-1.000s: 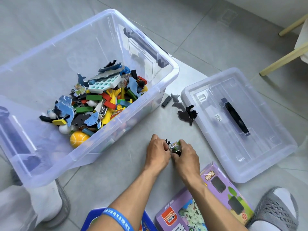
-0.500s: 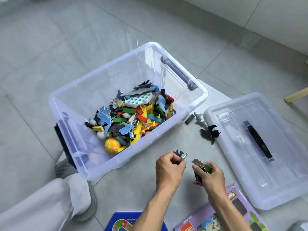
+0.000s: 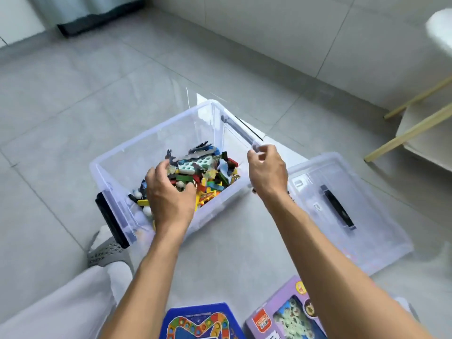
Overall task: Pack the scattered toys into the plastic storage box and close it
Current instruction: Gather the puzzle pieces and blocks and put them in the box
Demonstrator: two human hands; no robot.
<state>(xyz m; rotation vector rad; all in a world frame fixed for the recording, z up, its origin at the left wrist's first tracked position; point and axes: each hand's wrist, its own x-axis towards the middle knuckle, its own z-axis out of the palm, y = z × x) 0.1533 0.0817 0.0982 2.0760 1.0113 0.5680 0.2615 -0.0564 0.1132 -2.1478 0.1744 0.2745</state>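
**Two hands over the toy box**

We see one clear plastic box (image 3: 117, 172) on the grey floor (image 3: 61, 94). Its walls are see-through, with a pale bluish rim, and it has two dark latches, one on the near left end (image 3: 111, 221) and one on the far right end (image 3: 238, 129). The box is open. Inside lies a heap of toys (image 3: 208, 174): small flat pieces in red, green, yellow, blue and black, a pale tray with round holes, and a few white balls. They are too many and too mixed for us to count.

One lid (image 3: 342, 216) lies flat on the floor just right of the box. It is clear too, with one black handle in the middle.

We see two hands. The left hand (image 3: 168, 192) is down in the box, over the toys, with its fingers (image 3: 161, 167) curled. We cannot tell if it holds a piece. The right hand (image 3: 266, 170) is over the right end of the box, its fingers bent together at the rim by the far latch. We cannot tell if they hold anything.

Near us on the floor are two flat game boxes, one blue (image 3: 200, 321) and one purple (image 3: 281, 316). One grey slipper (image 3: 107, 250) sits left of the box.
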